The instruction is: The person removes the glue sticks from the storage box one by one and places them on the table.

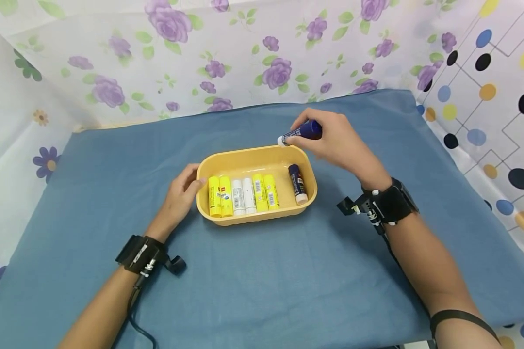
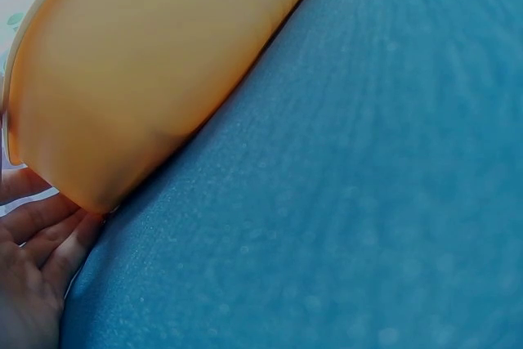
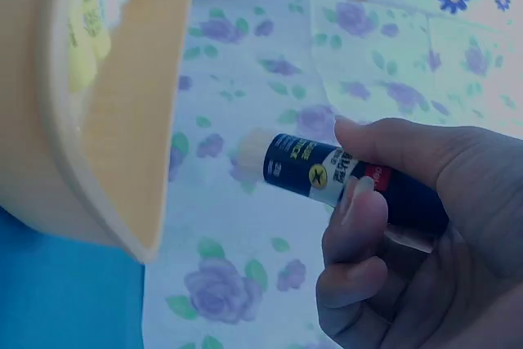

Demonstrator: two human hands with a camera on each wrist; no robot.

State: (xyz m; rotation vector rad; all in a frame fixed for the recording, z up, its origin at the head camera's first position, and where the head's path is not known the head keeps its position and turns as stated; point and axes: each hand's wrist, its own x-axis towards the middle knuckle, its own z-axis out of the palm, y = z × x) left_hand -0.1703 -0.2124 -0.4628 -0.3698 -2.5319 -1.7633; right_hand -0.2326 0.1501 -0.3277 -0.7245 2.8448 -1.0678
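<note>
A dark blue glue stick (image 1: 306, 131) with a pale end is gripped between the thumb and fingers of my right hand (image 1: 338, 140), raised above the far right rim of a yellow plastic basket (image 1: 240, 222). In the right wrist view the glue stick (image 3: 306, 167) shows its printed label. My left hand (image 1: 177, 196) holds the basket's left end, thumb at the rim and fingers against the outer wall. Inside, yellow sticks (image 1: 215, 196) and two white sticks (image 1: 249, 195) lie side by side in a row. Another dark blue glue stick (image 1: 297, 183) lies apart at the right end.
A blue cloth (image 1: 262, 281) covers the table under the basket. Behind it hangs a floral curtain (image 1: 244, 58), and a dotted curtain (image 1: 493, 111) is on the right. Each wrist wears a black camera band (image 1: 390, 201) with a cable.
</note>
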